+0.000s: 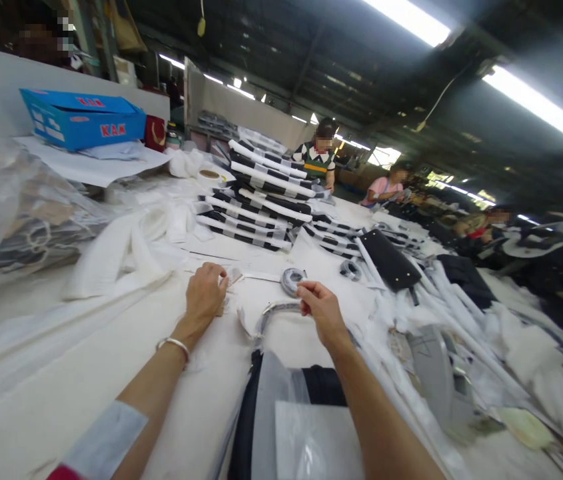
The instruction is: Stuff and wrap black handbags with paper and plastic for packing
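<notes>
My left hand (204, 293) rests on the white table (76, 373) with its fingers curled over small white paper pieces (234, 275). A silver bangle sits on that wrist. My right hand (322, 308) pinches the top of a curved grey handle (274, 312) wrapped in clear film. The handle belongs to a black and white bag (266, 407) lying between my forearms, partly under clear plastic. A grey tape roll (292, 280) lies just beyond my right hand.
A stack of black-and-white striped bags (256, 200) stands in the middle. A blue box (84, 119) sits at the far left, clear plastic bags (6, 213) at left. White wrapping and a grey bag (436, 373) crowd the right. Several people work farther along the table.
</notes>
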`<state>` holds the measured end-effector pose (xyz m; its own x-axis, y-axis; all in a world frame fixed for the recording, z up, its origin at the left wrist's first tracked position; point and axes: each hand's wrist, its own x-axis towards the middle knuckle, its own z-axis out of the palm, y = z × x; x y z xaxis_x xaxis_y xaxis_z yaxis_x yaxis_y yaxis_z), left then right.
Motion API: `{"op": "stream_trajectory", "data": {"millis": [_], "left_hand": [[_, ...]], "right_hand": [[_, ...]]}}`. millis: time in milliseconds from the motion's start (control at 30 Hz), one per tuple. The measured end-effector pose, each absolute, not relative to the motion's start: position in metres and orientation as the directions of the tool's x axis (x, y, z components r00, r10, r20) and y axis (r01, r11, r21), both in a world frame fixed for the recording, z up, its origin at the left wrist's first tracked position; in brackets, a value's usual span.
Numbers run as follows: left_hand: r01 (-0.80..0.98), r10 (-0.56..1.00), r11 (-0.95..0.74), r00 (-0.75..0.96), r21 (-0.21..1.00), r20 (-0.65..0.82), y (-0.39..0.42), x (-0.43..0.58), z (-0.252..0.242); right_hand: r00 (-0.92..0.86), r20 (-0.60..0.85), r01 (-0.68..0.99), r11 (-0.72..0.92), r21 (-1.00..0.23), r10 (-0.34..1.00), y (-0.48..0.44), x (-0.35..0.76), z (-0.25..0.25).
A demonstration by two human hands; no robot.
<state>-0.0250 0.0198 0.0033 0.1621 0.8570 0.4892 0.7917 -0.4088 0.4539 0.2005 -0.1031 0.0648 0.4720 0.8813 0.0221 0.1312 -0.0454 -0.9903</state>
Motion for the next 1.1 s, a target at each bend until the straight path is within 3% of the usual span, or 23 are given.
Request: {"op": "stream_trajectory", "data": {"millis": [67,133,200,333,500,733,833,900,1100], "left_hand": [[0.799,0.83,-0.413,0.133,0.437,0.542,0.02,-0.024,0.004],[0.78,0.804,-0.439,0.119,0.446,0.583,0.019,-0.021,0.005],[0.745,0.774,-0.489,0.131,0.453,0.62,0.018,-0.018,0.006],[0.696,0.725,-0.574,0.186,0.433,0.663,0.016,-0.014,0.003],[0.688,0.728,-0.593,0.236,0.418,0.644,0.017,-0.013,-0.003],[0.665,0.766,-0.577,0.24,0.474,0.596,0.018,-0.011,-0.004],[0.66,0.788,-0.558,0.233,0.502,0.57,0.018,-0.01,-0.005],[0.66,0.792,-0.555,0.232,0.506,0.565,0.018,-0.011,-0.005],[0.657,0.792,-0.565,0.262,0.5,0.551,0.018,-0.012,-0.006]], "right_hand": [[0.466,0.034,0.301,-0.123,-0.946,0.884,-0.095,0.215,0.078],[0.482,0.04,0.537,-0.259,-0.803,0.875,-0.082,0.234,0.085],[0.528,0.041,0.671,-0.386,-0.633,0.848,-0.068,0.252,0.083],[0.596,-0.03,0.685,-0.527,-0.502,0.803,-0.039,0.271,0.063],[0.623,-0.069,0.676,-0.581,-0.454,0.779,-0.016,0.268,0.033],[0.477,0.02,0.698,-0.365,-0.616,0.879,-0.034,0.281,0.061],[0.227,0.013,0.652,-0.143,-0.744,0.974,-0.06,0.279,0.079],[0.035,-0.001,0.65,-0.024,-0.76,0.999,-0.077,0.272,0.08],[-0.196,-0.083,0.932,0.159,-0.325,0.977,-0.09,0.245,0.05]]}}
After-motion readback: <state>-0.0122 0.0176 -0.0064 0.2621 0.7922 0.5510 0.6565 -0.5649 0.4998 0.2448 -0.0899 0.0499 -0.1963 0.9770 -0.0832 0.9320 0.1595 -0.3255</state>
